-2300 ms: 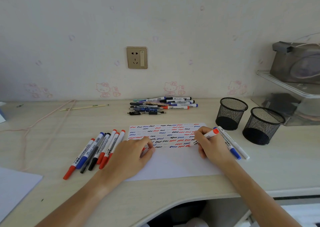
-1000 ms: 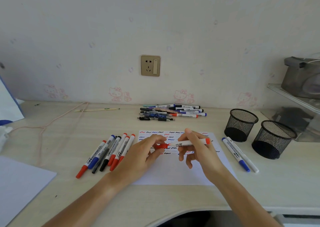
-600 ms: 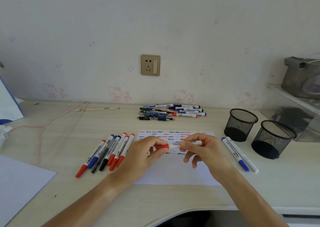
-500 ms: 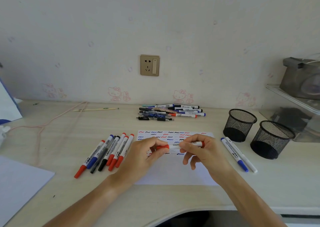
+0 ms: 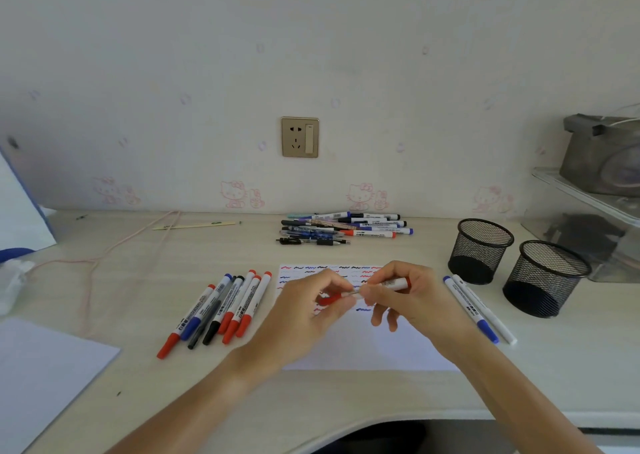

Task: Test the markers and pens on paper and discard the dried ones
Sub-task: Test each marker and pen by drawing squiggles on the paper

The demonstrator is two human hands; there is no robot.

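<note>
Marker [image 5: 389, 284] sits pinched in right hand [image 5: 412, 297] grip; left hand [image 5: 304, 318] grip pinches red cap [image 5: 327, 300].

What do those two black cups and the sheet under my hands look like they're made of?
The two black cups look like metal wire mesh with a matte black finish: you can see through the fine grid walls. The sheet looks like plain matte white paper, thin and flat, carrying ink squiggles.
</note>
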